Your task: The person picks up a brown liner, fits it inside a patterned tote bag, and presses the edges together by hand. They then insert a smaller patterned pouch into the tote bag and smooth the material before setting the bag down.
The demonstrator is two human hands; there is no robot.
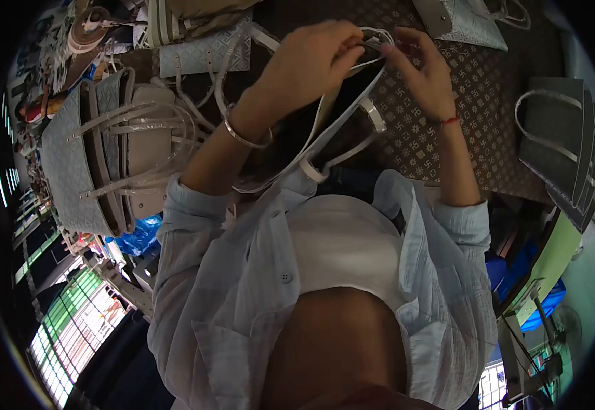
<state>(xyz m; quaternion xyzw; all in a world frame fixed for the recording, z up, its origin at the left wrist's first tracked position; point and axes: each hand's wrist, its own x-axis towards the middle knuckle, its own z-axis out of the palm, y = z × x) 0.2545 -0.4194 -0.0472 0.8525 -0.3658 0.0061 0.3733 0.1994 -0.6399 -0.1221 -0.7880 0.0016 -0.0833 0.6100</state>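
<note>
A light-coloured handbag (344,128) lies aslant in front of my chest, its dark mouth facing up and its white strap handles (373,114) hanging at the side. My left hand (314,58) is closed, thumb and fingers pinched at the far end of the bag's rim; the exact piece between the fingertips is partly hidden. A white loop (377,31) curves beside those fingertips. My right hand (426,74) is at the same end, fingers apart, with the thumb at the edge of the rim and loop.
Grey patterned handbags with clear-wrapped handles (72,160) stand at the left. Dark grey bags (550,137) are at the right. A flat patterned panel (205,58) and another bag (472,24) lie on the brown patterned surface (479,137). A tape roll (87,31) is at the far left.
</note>
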